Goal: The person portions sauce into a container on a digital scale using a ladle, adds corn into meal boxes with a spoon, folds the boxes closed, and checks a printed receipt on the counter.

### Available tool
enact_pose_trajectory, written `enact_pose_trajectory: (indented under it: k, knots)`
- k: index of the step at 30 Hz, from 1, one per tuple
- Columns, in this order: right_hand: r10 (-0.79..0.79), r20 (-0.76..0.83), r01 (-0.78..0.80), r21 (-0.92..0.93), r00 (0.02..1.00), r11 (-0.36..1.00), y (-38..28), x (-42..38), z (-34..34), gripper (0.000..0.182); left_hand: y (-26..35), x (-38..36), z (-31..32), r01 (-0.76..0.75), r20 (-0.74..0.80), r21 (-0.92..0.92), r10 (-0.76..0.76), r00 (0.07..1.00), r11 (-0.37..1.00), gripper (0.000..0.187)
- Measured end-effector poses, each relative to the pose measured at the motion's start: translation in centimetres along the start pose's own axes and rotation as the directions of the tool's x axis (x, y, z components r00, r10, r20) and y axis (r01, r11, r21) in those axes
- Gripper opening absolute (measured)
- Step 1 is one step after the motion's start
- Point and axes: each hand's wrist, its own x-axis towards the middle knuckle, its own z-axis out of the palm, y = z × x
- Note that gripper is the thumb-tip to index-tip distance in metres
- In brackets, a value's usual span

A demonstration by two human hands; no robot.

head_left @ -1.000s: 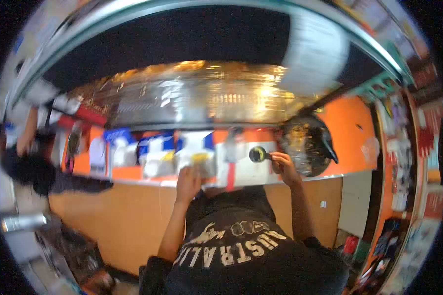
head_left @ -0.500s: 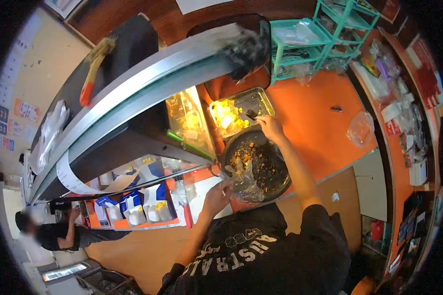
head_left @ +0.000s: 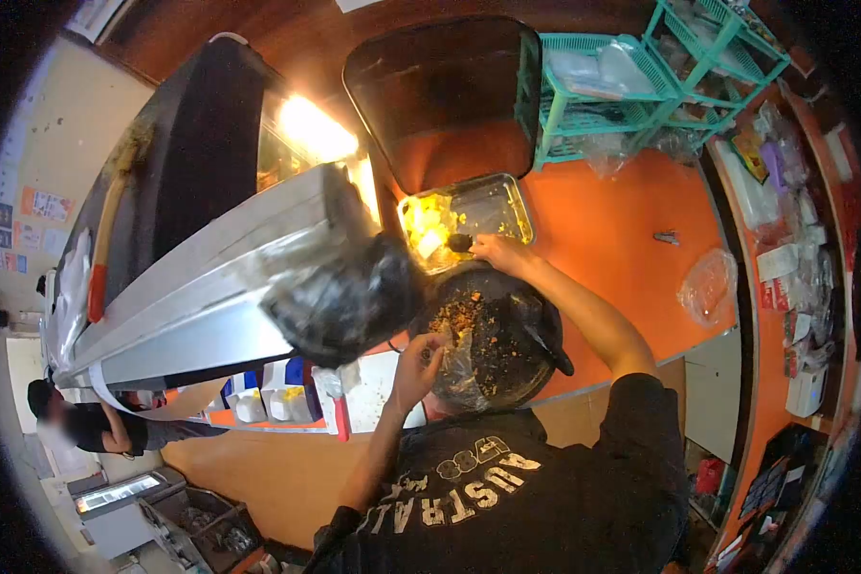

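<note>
- My right hand (head_left: 503, 253) grips a small black scoop (head_left: 460, 243); its long axis runs sideways, head pointing left, just beyond my fingers, beside yellow food (head_left: 421, 223).
- My left hand (head_left: 419, 371) is at crumpled clear plastic (head_left: 463, 375); I cannot tell its grip.

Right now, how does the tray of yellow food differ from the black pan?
The tray is rectangular; the pan is round. The tray's yellow food is heaped at its left end, while the pan's brown crumbs lie scattered. The tray lies farther back on the counter than the pan. Both hold food.
</note>
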Motion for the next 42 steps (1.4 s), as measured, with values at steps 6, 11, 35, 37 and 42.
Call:
enact_pose_trajectory:
  k: [6,11,35,37,42]
  knots:
    - [0.074,0.359,0.029,-0.272,0.931,0.962,0.8,1.9,-0.6,0.016,0.1,3.9,1.0,-0.107,-0.035,0.166,0.114,0.993,0.980,0.019]
    - [0.125,0.437,0.006,-0.285,0.891,0.958,4.0,2.5,0.3,0.014,1.8,5.4,0.8,-0.102,-0.064,0.168,0.114,0.991,0.980,0.020]
    - [0.002,0.605,-0.259,0.339,0.797,0.905,11.3,2.6,-2.4,0.029,-1.7,3.2,-0.3,0.024,-0.075,0.039,-0.021,0.997,0.999,0.020]
    - [0.141,0.615,-0.435,0.360,0.776,0.825,12.0,2.0,-2.3,0.034,-1.5,3.0,-0.4,0.022,-0.087,0.019,-0.021,0.996,1.000,0.020]
    - [0.469,0.574,-0.741,0.503,0.671,0.445,11.0,0.3,-2.1,0.032,-3.4,2.2,-0.7,0.075,-0.097,-0.022,-0.077,0.992,0.997,0.019]
